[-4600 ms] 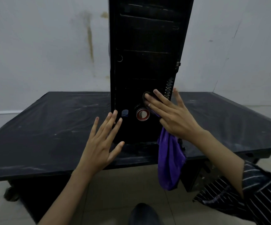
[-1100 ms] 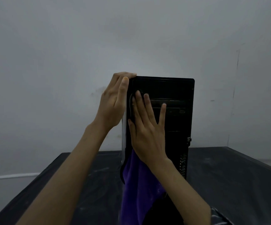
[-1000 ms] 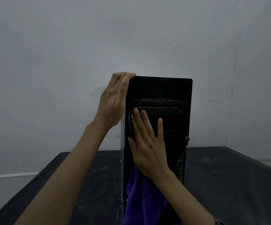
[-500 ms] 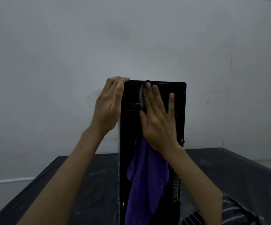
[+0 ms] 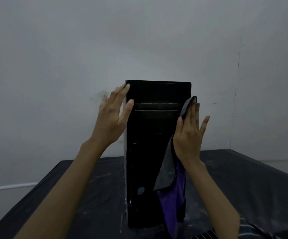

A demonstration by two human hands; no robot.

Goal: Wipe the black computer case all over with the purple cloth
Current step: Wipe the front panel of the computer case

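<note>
The right hand point(image 5: 188, 133) had slid the cloth point(image 5: 172, 200) from the upper front of the upright case point(image 5: 153, 152) to its right edge. The left hand point(image 5: 111, 121) had released the top corner. Both hands lay spread, fingers straight, the left on the case's left edge. Firm palm pressure should wrap the soft, limp cloth round that hard, glossy, square corner.

Bare workrm: stained wall point(image 5: 53, 49), black table point(image 5: 246, 178)
</note>
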